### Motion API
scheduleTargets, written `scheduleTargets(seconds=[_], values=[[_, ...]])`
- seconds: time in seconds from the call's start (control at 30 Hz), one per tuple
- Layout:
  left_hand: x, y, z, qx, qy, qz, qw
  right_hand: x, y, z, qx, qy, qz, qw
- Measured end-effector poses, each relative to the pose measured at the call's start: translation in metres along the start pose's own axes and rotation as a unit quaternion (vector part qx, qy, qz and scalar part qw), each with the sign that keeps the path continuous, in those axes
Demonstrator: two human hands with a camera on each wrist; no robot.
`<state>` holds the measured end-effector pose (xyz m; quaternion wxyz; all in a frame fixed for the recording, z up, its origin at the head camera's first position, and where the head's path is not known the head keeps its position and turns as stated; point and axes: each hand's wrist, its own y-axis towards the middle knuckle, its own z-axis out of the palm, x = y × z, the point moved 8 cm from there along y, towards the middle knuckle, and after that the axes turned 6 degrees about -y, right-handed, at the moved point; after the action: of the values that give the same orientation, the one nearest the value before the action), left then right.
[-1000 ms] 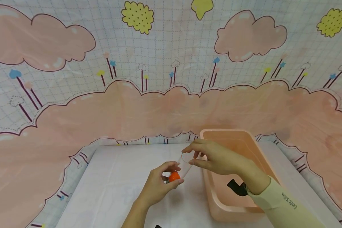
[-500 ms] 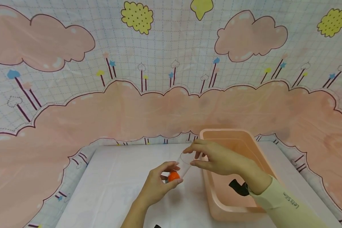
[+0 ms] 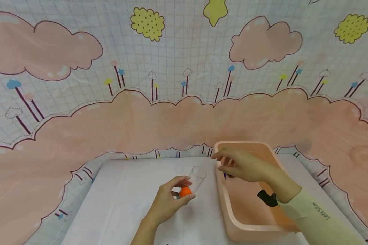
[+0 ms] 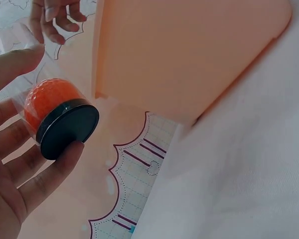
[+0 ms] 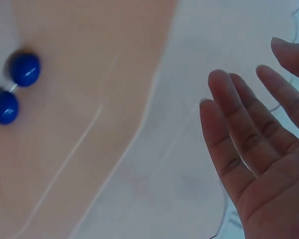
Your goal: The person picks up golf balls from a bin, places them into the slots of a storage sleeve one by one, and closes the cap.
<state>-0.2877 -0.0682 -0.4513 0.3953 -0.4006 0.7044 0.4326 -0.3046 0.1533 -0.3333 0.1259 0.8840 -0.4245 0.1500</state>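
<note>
My left hand (image 3: 168, 197) grips a clear tube (image 3: 199, 175) near its lower end, fingers and thumb curled around it. The tube tilts with its upper rim toward the right. At its bottom sits an orange dimpled ball (image 4: 52, 97), like a golf ball, above a black round base (image 4: 70, 129). In the left wrist view the thumb and fingers surround this end. Over the left wall of the peach-coloured bin (image 3: 237, 229) hovers my right hand (image 3: 242, 165), apart from the tube. Its fingers are loosely extended and hold nothing in the right wrist view (image 5: 264, 134).
Two shiny blue balls (image 5: 25, 69) lie in the bin in the right wrist view. A black piece (image 3: 266, 198) sits by the right wrist. White cloth (image 3: 119, 204) covers the table, and a patterned curtain (image 3: 159, 126) hangs behind it.
My right hand has let go of the tube's upper rim and moved right, over the bin. The left hand and tube have barely moved. The head view has tilted slightly.
</note>
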Motion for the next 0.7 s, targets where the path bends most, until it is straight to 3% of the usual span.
scheduleTargets(seconds=[0.4, 0.7], values=[[-0.003, -0.001, -0.002, 0.0, -0.006, 0.006, 1.0, -0.047, -0.007, -0.003, -0.038, -0.028, 0.04, 0.9981], [-0.003, -0.003, -0.003, 0.0, -0.001, 0.011, 0.9999, -0.077, 0.001, 0.015, 0.014, -0.059, 0.074, 0.9954]])
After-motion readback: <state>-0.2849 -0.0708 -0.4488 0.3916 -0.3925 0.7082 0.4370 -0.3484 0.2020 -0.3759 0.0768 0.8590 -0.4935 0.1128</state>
